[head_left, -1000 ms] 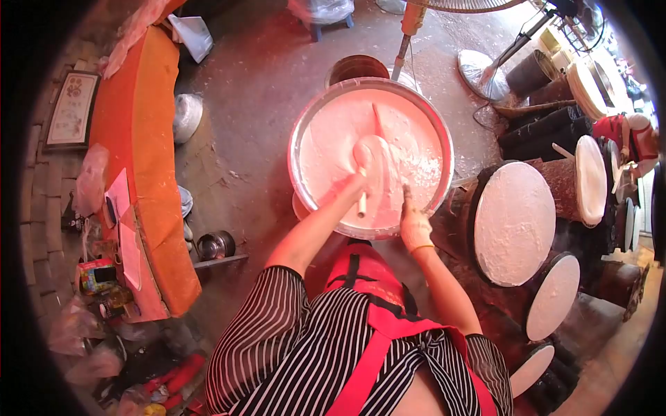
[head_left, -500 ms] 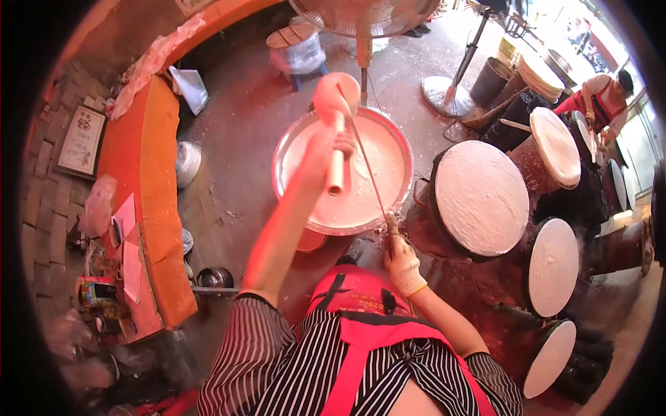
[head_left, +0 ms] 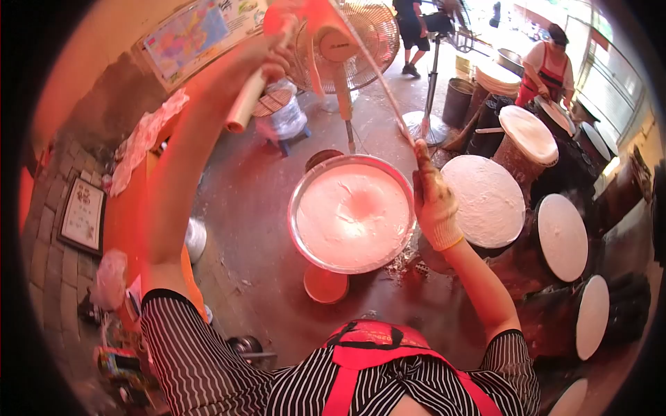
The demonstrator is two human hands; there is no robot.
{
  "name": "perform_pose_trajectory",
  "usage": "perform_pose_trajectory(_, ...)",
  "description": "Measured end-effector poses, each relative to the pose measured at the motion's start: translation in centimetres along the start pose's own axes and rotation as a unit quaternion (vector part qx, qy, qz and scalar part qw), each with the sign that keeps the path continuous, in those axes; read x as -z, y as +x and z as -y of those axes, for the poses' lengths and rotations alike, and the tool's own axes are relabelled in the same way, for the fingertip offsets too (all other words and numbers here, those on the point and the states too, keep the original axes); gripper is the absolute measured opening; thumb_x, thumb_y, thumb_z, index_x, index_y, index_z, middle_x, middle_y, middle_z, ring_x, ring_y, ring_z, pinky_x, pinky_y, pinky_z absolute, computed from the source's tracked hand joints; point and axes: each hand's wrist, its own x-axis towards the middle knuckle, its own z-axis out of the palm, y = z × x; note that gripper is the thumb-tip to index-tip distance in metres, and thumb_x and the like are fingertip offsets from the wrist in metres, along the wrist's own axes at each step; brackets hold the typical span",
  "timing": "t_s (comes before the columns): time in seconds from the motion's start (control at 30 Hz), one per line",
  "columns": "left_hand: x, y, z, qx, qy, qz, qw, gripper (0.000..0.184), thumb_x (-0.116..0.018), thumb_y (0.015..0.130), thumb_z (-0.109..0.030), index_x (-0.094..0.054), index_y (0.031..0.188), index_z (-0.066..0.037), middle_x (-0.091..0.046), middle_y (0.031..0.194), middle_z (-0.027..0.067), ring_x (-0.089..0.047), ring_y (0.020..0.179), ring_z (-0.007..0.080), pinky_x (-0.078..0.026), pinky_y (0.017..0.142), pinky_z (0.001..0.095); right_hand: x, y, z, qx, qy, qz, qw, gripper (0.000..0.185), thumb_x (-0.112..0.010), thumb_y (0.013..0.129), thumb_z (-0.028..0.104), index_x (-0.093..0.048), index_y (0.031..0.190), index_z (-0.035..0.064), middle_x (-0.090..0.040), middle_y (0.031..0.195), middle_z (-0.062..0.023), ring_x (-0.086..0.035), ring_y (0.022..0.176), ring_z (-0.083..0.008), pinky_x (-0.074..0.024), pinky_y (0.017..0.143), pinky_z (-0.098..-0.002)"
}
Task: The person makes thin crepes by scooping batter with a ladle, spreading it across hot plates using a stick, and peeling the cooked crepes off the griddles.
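My left hand [head_left: 277, 62] is raised high at the upper left, closed around the thick pale handle [head_left: 246, 100] of a ladle-like tool. Its rounded reddish head is blurred and partly cut off by the top edge. A long thin stick [head_left: 378, 73] slants up toward that head, with its lower end in my right hand [head_left: 436, 201], which wears a stained whitish glove. A pale strip [head_left: 314, 59] hangs below the head. Below and between my hands stands a wide metal basin [head_left: 295, 232] of thick pinkish-white batter [head_left: 350, 211], dimpled in the middle.
Several round griddles with white sheets, one nearest [head_left: 483, 201], line the right side. Standing fans [head_left: 340, 45] rise ahead, near a wrapped stool [head_left: 281, 118]. A co-worker [head_left: 548, 69] in a red apron bends over a griddle; another person [head_left: 411, 31] stands farther back.
Both hands have risen from over and beside the basin, the left going up and left with the tool, the right up with the stick. The view has tilted upward.
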Motion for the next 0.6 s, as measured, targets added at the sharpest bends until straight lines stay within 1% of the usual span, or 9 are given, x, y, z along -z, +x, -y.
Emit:
perform_pose_trajectory(0.03, 1.2, 1.7, 0.8, 0.013, 0.045, -0.008, 0.999, 0.016, -0.039, 0.101, -0.014, -0.043, 0.109, -0.001, -0.046, 0.077, 0.0016, -0.041, 0.053, 0.0029, -0.033, 0.037, 0.0161, -0.5, 0.7, 0.7, -0.006, -0.007, -0.031, 0.999, 0.059, -0.051, 0.094, 0.011, -0.033, 0.150, 0.0171, -0.064, 0.081, -0.0148, -0.062, 0.059, -0.0313, -0.0479, 0.049, -0.0409)
perform_pose_trajectory(0.1, 7.3, 6.9, 6.3, 0.057, -0.012, 0.093, 0.994, 0.011, -0.047, 0.093, -0.005, -0.040, 0.100, 0.001, -0.046, 0.074, 0.0038, -0.044, 0.053, 0.0060, -0.038, 0.041, 0.0175, -2.9, -1.2, 1.1, -0.042, -0.057, -0.044, 0.997, 0.060, -0.050, 0.094, 0.013, -0.032, 0.151, 0.0190, -0.063, 0.080, -0.0141, -0.062, 0.058, -0.0308, -0.0471, 0.048, -0.0414)
perform_pose_trajectory(0.23, 10.8, 11.9, 14.7, 0.384, -0.224, 0.053, 0.894, 0.010, -0.041, 0.094, -0.004, -0.039, 0.102, 0.002, -0.047, 0.072, 0.0026, -0.044, 0.049, 0.0059, -0.040, 0.040, 0.0189, -4.3, -8.1, 0.8, -0.149, -0.190, 0.134, 0.961, 0.065, -0.048, 0.095, 0.017, -0.021, 0.154, 0.0261, -0.064, 0.083, -0.0124, -0.063, 0.060, -0.0315, -0.0494, 0.049, -0.0416)
perform_pose_trajectory(0.33, 7.7, 11.6, 18.8, 0.436, -0.191, 0.098, 0.874, 0.027, -0.040, 0.104, -0.022, -0.040, 0.103, 0.004, -0.046, 0.066, -0.0010, -0.046, 0.047, 0.0071, -0.043, 0.039, 0.0177, 0.1, -13.2, 1.4, -0.215, -0.081, 0.068, 0.971, 0.066, -0.050, 0.095, 0.016, -0.021, 0.153, 0.0252, -0.065, 0.105, -0.0159, -0.064, 0.073, -0.0366, -0.0522, 0.059, -0.0450)
perform_pose_trajectory(0.4, 3.3, 10.1, 19.7, 0.465, -0.173, 0.086, 0.864, 0.027, -0.039, 0.105, -0.025, -0.042, 0.102, 0.002, -0.045, 0.066, -0.0001, -0.044, 0.046, 0.0062, -0.039, 0.037, 0.0177, 3.9, -17.1, 1.6, -0.242, -0.036, 0.023, 0.969, 0.062, -0.050, 0.095, 0.012, -0.027, 0.152, 0.0196, -0.063, 0.117, -0.0169, -0.064, 0.084, -0.0397, -0.0523, 0.069, -0.0467)
perform_pose_trajectory(0.43, 0.6, 8.7, 19.9, 0.463, -0.148, 0.101, 0.868, 0.026, -0.038, 0.105, -0.025, -0.043, 0.102, 0.001, -0.045, 0.067, 0.0002, -0.043, 0.046, 0.0057, -0.038, 0.036, 0.0175, 6.5, -19.3, 2.3, -0.304, -0.009, 0.069, 0.950, 0.063, -0.049, 0.094, 0.003, -0.025, 0.151, 0.0109, -0.045, 0.144, -0.0176, -0.056, 0.114, -0.0402, -0.0500, 0.087, -0.0434)
perform_pose_trajectory(0.5, -4.4, 7.0, 20.8, 0.469, -0.056, 0.122, 0.873, 0.026, -0.039, 0.105, -0.026, -0.044, 0.104, 0.000, -0.044, 0.069, 0.0008, -0.041, 0.046, 0.0043, -0.036, 0.035, 0.0169, 10.4, -24.6, 3.5, -0.294, -0.036, 0.005, 0.955, 0.063, -0.049, 0.093, 0.002, -0.026, 0.151, 0.0104, -0.043, 0.145, -0.0190, -0.053, 0.119, -0.0400, -0.0494, 0.092, -0.0415)
perform_pose_trajectory(0.53, -7.6, 5.3, 21.6, 0.460, 0.018, 0.149, 0.875, 0.020, -0.041, 0.103, -0.021, -0.043, 0.104, -0.001, -0.040, 0.070, -0.0017, -0.038, 0.049, 0.0015, -0.031, 0.036, 0.0147, 13.0, -26.9, 5.0, -0.280, -0.074, -0.047, 0.956, 0.056, -0.052, 0.094, 0.006, -0.034, 0.147, 0.0069, -0.050, 0.137, -0.0209, -0.060, 0.109, -0.0392, -0.0529, 0.083, -0.0408)
perform_pose_trajectory(0.6, -13.5, 1.7, 23.4, 0.477, 0.111, 0.225, 0.842, 0.020, -0.045, 0.102, -0.020, -0.044, 0.110, -0.002, -0.039, 0.072, -0.0025, -0.038, 0.050, 0.0011, -0.029, 0.037, 0.0142, 17.4, -33.8, 8.4, -0.310, -0.129, -0.104, 0.936, 0.054, -0.053, 0.095, 0.007, -0.036, 0.146, 0.0062, -0.051, 0.136, -0.0213, -0.060, 0.111, -0.0383, -0.0524, 0.086, -0.0403)
